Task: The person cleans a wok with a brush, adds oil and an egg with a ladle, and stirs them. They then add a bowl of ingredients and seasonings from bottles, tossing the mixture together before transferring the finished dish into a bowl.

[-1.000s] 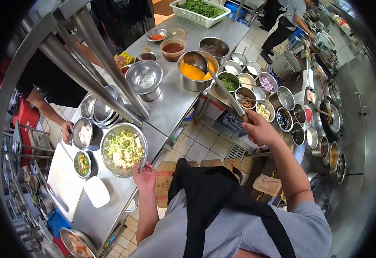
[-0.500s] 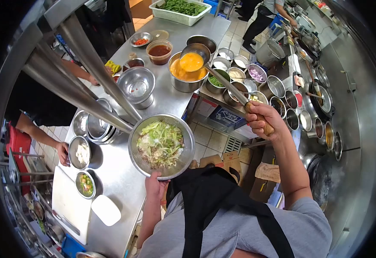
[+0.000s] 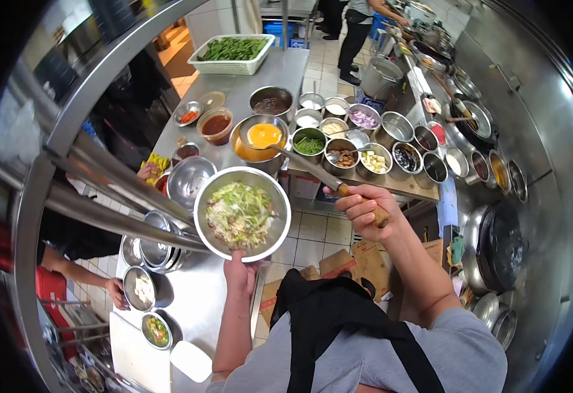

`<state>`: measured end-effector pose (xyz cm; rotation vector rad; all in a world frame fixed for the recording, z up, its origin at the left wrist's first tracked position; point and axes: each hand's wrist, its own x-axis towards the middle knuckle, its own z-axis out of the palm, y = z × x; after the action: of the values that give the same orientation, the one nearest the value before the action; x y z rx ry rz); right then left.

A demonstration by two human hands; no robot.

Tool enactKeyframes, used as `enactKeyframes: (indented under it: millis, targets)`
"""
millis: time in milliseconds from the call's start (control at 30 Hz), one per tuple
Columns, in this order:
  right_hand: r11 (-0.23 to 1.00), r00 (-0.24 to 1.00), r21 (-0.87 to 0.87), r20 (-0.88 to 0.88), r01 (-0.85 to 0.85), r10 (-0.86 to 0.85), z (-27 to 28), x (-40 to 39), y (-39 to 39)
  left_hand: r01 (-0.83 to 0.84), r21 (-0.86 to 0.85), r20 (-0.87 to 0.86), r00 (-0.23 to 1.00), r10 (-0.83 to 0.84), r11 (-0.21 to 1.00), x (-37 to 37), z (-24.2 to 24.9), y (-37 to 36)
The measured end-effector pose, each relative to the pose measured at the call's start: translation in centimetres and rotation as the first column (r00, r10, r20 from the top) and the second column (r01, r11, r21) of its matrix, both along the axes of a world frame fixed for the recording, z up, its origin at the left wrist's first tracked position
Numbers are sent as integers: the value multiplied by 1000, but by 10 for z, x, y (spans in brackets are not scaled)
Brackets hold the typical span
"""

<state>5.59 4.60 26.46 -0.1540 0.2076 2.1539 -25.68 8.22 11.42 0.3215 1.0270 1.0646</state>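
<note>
My left hand grips the near rim of a steel bowl filled with shredded cabbage and other chopped food, held up off the counter. My right hand is closed on the wooden handle of a long ladle. Its cup holds orange-yellow liquid and hangs over a steel pot of the same liquid, just behind the bowl.
A steel counter carries bowls, a red sauce tub and a basket of greens. Several seasoning tins sit on a cart. A wok is at right. Another person's hand rests at the left.
My left hand lifted the bowl off the counter and brought it toward the pot. The ladle rose out of the pot with a scoop of orange liquid.
</note>
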Motion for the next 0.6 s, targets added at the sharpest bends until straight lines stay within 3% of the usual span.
enactKeyframes:
  millis: [100,267,433,533,600]
  targets:
    - [998,987,13,-154,57,-54,23,-4,-26,-1,71,-62,998,5,997,28,11,40]
    - [970,960,103,-198,222,-199,52,11,-102,76,176,-136,989,-52,981,105,21,117]
    - [902,914,163,-140,400,-380,60,37,-189,435,215,-195,896,-398,874,224,25,136]
    - [857,873,167,-59,487,-484,51,60,-240,647,193,-156,763,-628,738,305,18,92]
    - [822,821,152,87,548,-564,41,77,-274,756,50,-105,654,-750,652,356,2,52]
